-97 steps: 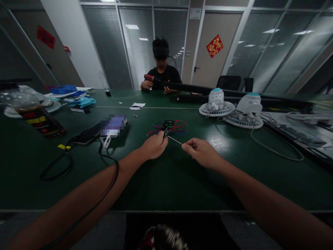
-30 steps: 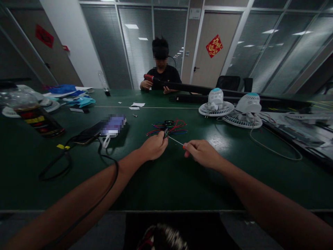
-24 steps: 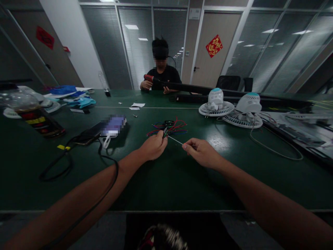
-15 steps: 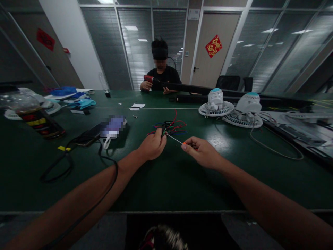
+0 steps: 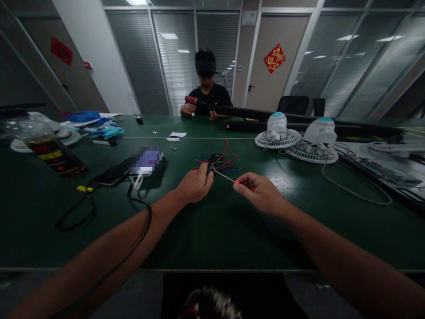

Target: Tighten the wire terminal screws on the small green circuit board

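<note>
Over the middle of the green table, my left hand (image 5: 196, 182) is closed on a small dark part with a bundle of thin wires (image 5: 229, 158), red, blue, green and black. The wires fan out behind and to the right of the fingers. My right hand (image 5: 260, 191) grips the orange handle of a screwdriver (image 5: 225, 176). Its thin shaft points left, and the tip meets the part at my left fingertips. Whether the tip sits on a screw is too small to tell.
To the left lie a phone (image 5: 148, 160), a black cable (image 5: 91, 206) and a tilted bottle (image 5: 55, 153). White fan units (image 5: 312, 141) stand at the right, near long black bars (image 5: 305, 124). Across the table (image 5: 199, 239), a person (image 5: 207, 91) holds a red power tool (image 5: 191, 100).
The view has shifted slightly, so everything sits a little further right. Both hands keep their hold on the wired part and the screwdriver; the right-hand fingers have turned a little around the handle.
</note>
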Demonstrator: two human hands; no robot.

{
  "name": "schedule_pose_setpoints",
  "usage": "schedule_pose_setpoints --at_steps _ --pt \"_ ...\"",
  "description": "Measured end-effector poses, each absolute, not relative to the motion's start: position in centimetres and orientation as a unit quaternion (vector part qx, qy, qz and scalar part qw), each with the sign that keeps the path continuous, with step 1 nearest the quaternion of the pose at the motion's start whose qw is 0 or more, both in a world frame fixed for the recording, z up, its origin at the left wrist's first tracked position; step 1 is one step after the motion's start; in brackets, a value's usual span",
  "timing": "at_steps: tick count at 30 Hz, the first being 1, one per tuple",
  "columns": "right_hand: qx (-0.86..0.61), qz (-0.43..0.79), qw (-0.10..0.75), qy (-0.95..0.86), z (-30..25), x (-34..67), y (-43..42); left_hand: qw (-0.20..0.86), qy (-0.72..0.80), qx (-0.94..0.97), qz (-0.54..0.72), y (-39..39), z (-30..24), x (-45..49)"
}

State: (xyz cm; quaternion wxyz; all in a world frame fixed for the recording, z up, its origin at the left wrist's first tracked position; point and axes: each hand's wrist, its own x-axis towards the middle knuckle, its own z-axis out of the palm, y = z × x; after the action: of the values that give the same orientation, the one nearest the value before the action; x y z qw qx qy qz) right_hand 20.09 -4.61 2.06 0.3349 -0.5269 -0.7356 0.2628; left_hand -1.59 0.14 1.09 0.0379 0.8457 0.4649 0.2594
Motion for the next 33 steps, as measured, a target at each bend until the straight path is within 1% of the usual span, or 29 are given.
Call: schedule_pose_setpoints --at_steps 13,16,21,23,28,33 --pt "-0.519 0.287 0.365 -0.718 2.0 19.8 -4.6 0.054 0.457 0.842 0.28 0.1 1.0 -1.6" --pt "-0.533 0.281 0.351 -0.717 2.1 19.8 -4.7 0.067 0.453 0.84 0.29 0.0 0.9 -1.4" --pt "-0.553 0.276 0.273 -0.738 3.0 19.9 -5.0 0.074 0.439 0.844 0.3 -0.1 0.7 -1.3" --pt "-0.544 0.265 0.256 -0.754 3.2 19.9 -5.1 0.071 0.442 0.845 0.292 -0.1 0.7 -1.3" --pt "-0.542 0.231 0.248 -0.769 3.2 19.9 -5.1 0.058 0.446 0.847 0.281 0.1 0.7 -1.4" --pt "-0.55 0.236 0.257 -0.759 2.9 19.7 -5.1 0.054 0.452 0.848 0.271 0.1 0.7 -1.5"
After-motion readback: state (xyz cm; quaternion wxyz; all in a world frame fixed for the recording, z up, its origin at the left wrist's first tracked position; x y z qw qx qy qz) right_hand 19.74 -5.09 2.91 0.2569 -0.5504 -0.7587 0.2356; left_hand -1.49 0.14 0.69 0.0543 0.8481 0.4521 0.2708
